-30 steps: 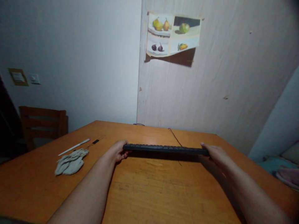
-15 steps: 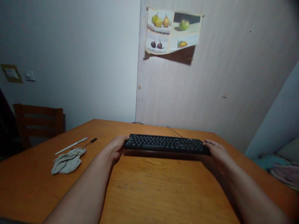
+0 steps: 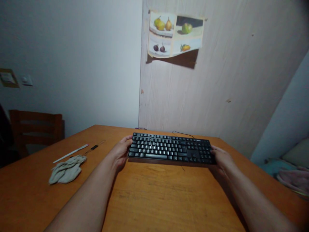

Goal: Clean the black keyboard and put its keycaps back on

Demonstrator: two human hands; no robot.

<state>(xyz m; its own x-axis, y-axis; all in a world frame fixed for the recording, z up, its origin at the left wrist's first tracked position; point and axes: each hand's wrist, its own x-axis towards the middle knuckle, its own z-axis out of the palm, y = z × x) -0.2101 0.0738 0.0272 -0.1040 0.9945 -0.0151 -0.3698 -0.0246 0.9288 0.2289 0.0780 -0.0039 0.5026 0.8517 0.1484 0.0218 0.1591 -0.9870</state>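
Observation:
A black keyboard [image 3: 169,148] is held between my two hands, its keys tilted towards me. My left hand [image 3: 122,149] grips its left end, and my right hand [image 3: 221,158] grips the right end. Below the front edge a dark shadow falls on the wooden table [image 3: 169,196]. A thin black cable [image 3: 181,132] runs over the table behind the keyboard. Fingers under the keyboard are partly hidden.
On the table's left lie a crumpled pale cloth glove [image 3: 67,169], a white stick-like tool [image 3: 71,153] and a small black piece on a thin cord [image 3: 94,147]. A wooden chair [image 3: 36,124] stands beyond. Fruit pictures [image 3: 175,35] hang on the back wall.
The keyboard has turned from nearly edge-on to showing its whole key face, its far edge rising. Both hands have kept hold of its ends. The view has shifted slightly right.

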